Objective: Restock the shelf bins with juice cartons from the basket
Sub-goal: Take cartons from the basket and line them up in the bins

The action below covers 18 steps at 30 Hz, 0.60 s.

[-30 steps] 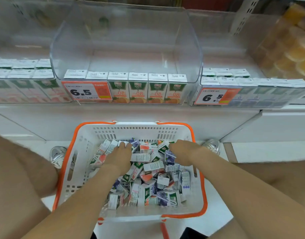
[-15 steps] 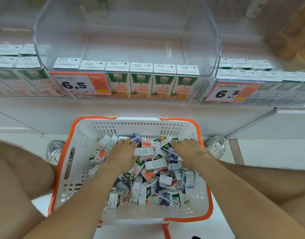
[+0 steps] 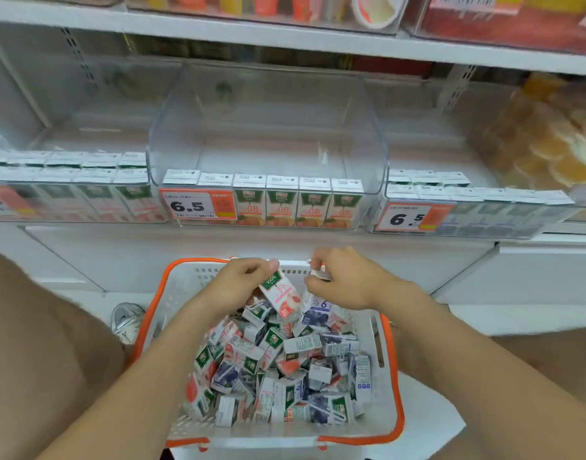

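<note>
Low on the store shelf (image 3: 251,237), the clear middle bin (image 3: 268,134) holds a single front row of orange cartons (image 3: 281,207). On the floor below, the white basket (image 3: 397,396) is heaped with mixed juice cartons (image 3: 285,376). Just above the heap the left hand (image 3: 235,287) grips a pink carton (image 3: 281,295), and the fingers (image 3: 321,258) of the right hand (image 3: 346,282) pinch the top of a blue carton (image 3: 318,315).

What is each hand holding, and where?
Left hand grips a pink juice carton by its top end; right hand grips a blueberry juice carton by its upper end.
</note>
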Tool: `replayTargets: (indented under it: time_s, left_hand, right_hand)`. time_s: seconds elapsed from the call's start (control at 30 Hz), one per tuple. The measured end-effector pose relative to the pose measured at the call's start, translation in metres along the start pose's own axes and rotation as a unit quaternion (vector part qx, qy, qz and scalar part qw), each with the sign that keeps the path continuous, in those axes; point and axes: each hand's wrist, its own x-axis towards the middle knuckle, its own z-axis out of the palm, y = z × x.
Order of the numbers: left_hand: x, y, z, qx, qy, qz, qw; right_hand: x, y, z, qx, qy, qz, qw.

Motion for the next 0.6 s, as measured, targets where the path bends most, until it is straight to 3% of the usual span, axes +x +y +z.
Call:
replayTargets:
  time_s: [0.17, 0.4, 0.6]
  left_hand:
    - [-0.021, 0.040, -0.004, 0.050, 0.034, 0.067, 0.996]
    - [-0.051, 0.096, -0.031, 0.114, 0.100, 0.220, 0.964]
    - [-0.081, 0.133, -0.102, 0.144, 0.231, 0.213, 0.938]
  right_hand:
    - [-0.021, -0.025, -0.037, -0.042, 0.054, -0.063, 0.996]
    - [-0.029, -0.071, -0.063, -0.107, 0.258, -0.118, 0.953]
    - [-0.004, -0.123, -0.067, 0.022, 0.356, -0.154, 0.921]
